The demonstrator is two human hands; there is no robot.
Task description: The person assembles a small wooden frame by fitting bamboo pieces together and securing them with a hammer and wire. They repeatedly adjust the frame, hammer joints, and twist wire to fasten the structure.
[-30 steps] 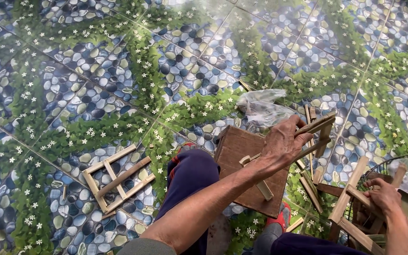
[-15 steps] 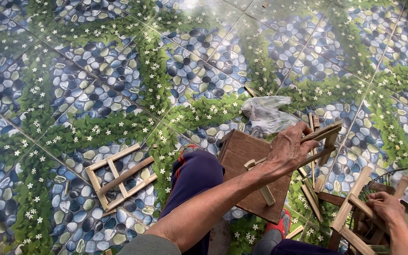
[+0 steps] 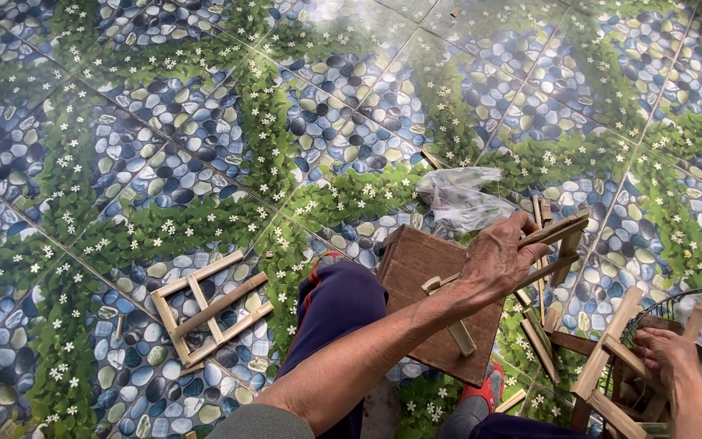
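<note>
Head view, looking down past the knees at a tiled floor (image 3: 205,106) printed with pebbles and leaves. Left hand (image 3: 501,260), fingers curled shut, grips a small frame of bamboo sticks (image 3: 558,236); the frame juts out beyond the fingertips, its long sticks slanting up and away to the right, and it hangs just above the far corner of a brown board (image 3: 424,264) that rests over the lap. Right hand (image 3: 668,354), lower and to the right, closes on a wooden slat (image 3: 611,345) leaning against a wire basket (image 3: 692,297). A crumpled plastic bag (image 3: 457,199) lies just beyond the left hand; loose sticks (image 3: 538,341) lie between the two hands. A finished ladder-shaped frame (image 3: 213,313) lies well apart to the left, with open floor around it.
</note>
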